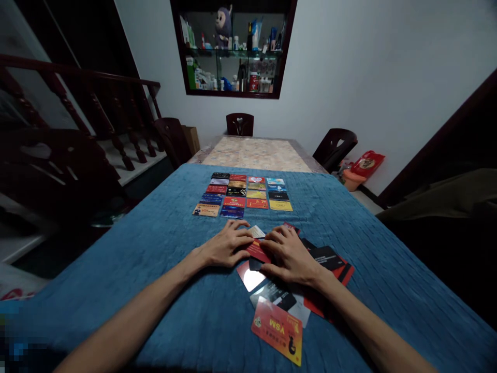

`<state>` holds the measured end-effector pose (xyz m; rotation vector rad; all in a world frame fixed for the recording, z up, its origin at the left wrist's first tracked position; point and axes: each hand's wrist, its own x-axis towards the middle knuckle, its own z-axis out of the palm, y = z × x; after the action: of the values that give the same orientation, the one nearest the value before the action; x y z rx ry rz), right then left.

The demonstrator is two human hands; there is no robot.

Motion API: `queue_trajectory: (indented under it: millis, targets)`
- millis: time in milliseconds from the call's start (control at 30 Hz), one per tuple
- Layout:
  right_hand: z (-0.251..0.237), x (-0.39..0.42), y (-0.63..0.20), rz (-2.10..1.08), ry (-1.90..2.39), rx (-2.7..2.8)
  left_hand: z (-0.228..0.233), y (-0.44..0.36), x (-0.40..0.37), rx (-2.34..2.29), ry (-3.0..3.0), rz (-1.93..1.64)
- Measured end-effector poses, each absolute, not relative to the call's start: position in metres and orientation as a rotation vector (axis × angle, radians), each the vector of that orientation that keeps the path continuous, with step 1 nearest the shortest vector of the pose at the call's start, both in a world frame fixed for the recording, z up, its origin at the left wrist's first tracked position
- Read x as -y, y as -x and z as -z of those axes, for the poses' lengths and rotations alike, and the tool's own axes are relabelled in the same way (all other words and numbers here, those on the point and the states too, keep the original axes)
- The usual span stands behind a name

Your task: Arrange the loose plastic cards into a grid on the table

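Note:
In the head view my left hand (228, 245) rests low over the blue cloth, its fingertips and thumb at the left edge of a red card (259, 252). My right hand (290, 255) reaches over the same card from the other side, with curled fingers on its right part and the thumb lower, by a dark card (255, 264). Beneath and around my right hand lies a loose heap of overlapping cards, including a black card (325, 257), a white-and-red card (251, 277) and an orange-red card (277, 330) nearest me. A pale card (256, 231) shows between my hands.
Beyond my hands, several cards lie in columns, with a yellow card (281, 205) and a tan card (206, 210) at the near end. A blue cloth (163, 238) covers the near table. Dark chairs (334, 147) stand around it, and a stair railing (77, 72) runs at left.

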<state>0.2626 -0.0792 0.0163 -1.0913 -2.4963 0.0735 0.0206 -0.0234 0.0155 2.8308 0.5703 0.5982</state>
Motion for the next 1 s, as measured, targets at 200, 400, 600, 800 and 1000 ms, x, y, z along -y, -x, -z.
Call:
queue_trajectory:
  millis: [200,400,600,800,1000]
  targets:
    - [-0.013,0.077,-0.267,-0.089,1.060,2.462,-0.016,-0.021,0.024,-0.468,-2.820,-0.717]
    - [-0.006,0.071,-0.270,-0.040,1.034,2.333,-0.008,-0.021,0.017,-0.561,-2.685,-0.886]
    - [-0.002,0.069,-0.269,-0.105,1.119,2.213,-0.002,-0.024,0.014,-0.689,-2.527,-0.976]
    - [0.003,0.066,-0.270,-0.177,1.177,2.170,0.002,-0.026,0.015,-0.769,-2.466,-0.949]
    - [0.005,0.065,-0.271,-0.213,1.206,2.154,0.002,-0.027,0.016,-0.820,-2.439,-0.942]
